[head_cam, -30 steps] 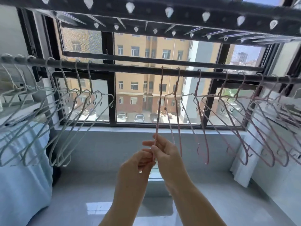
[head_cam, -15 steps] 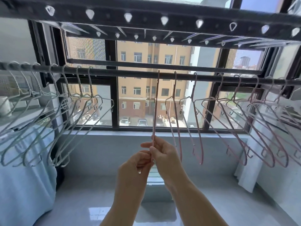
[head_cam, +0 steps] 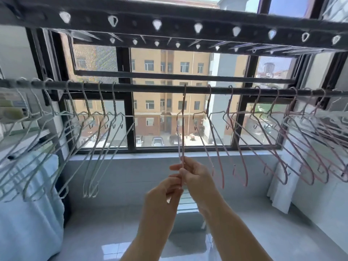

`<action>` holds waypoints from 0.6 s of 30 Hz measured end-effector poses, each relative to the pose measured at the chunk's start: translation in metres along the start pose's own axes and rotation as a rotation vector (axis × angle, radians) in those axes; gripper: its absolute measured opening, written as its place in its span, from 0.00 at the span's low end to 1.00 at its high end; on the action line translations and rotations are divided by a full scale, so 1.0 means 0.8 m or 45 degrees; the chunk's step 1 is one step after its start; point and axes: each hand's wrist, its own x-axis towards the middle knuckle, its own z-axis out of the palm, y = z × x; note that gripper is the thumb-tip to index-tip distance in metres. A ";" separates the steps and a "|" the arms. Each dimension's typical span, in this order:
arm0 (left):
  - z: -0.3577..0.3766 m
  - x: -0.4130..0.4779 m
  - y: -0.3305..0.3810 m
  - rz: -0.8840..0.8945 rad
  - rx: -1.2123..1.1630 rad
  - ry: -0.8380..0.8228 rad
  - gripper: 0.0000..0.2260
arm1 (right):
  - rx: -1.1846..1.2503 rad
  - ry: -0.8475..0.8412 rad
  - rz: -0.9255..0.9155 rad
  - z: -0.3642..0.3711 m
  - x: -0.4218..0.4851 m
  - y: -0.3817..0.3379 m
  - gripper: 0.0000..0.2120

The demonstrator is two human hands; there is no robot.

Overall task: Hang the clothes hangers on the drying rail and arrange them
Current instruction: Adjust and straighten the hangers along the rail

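Observation:
A dark drying rail (head_cam: 154,87) runs across the window. Several pale grey-green hangers (head_cam: 98,144) hang in a bunch on its left part, several pink hangers (head_cam: 278,140) on its right part. One pink hanger (head_cam: 182,129) hangs near the rail's middle, seen edge-on, its hook over the rail. My right hand (head_cam: 195,178) pinches the bottom of this hanger. My left hand (head_cam: 162,198) sits just below and left of it, fingers closed on the same lower end.
A second rail (head_cam: 169,76) lies behind the first, and a perforated rack bar (head_cam: 188,25) crosses overhead. A light blue cloth (head_cam: 28,213) hangs at the left and a white curtain (head_cam: 282,185) at the right. The window sill (head_cam: 131,157) is below the hangers.
The view has tilted slightly, so the rail appears lower. Both hands stay on the bottom of the middle pink hanger, which hangs a little straighter.

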 end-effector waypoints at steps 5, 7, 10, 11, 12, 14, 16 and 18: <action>-0.016 0.001 -0.018 -0.025 0.033 -0.093 0.14 | -0.007 0.077 0.028 0.020 0.005 0.006 0.16; -0.024 0.002 -0.018 -0.019 0.019 -0.113 0.16 | -0.021 0.112 0.041 0.023 0.007 0.011 0.14; -0.047 0.006 -0.011 0.044 0.058 -0.068 0.20 | -0.140 0.219 0.049 0.028 0.008 0.017 0.10; -0.058 0.008 -0.009 0.080 0.085 -0.014 0.20 | -0.237 0.294 0.034 0.030 0.007 0.021 0.11; -0.071 0.010 -0.006 0.114 0.110 0.063 0.20 | -0.382 0.408 -0.008 0.031 0.007 0.025 0.14; -0.098 0.018 -0.006 0.181 0.179 0.255 0.18 | -0.679 0.611 -0.213 0.041 0.001 0.029 0.24; -0.123 0.030 -0.010 0.201 0.319 0.424 0.18 | -0.803 0.619 -0.474 0.058 -0.004 0.025 0.26; -0.138 0.039 -0.019 0.148 0.435 0.458 0.21 | -0.788 0.461 -0.545 0.077 0.002 0.022 0.23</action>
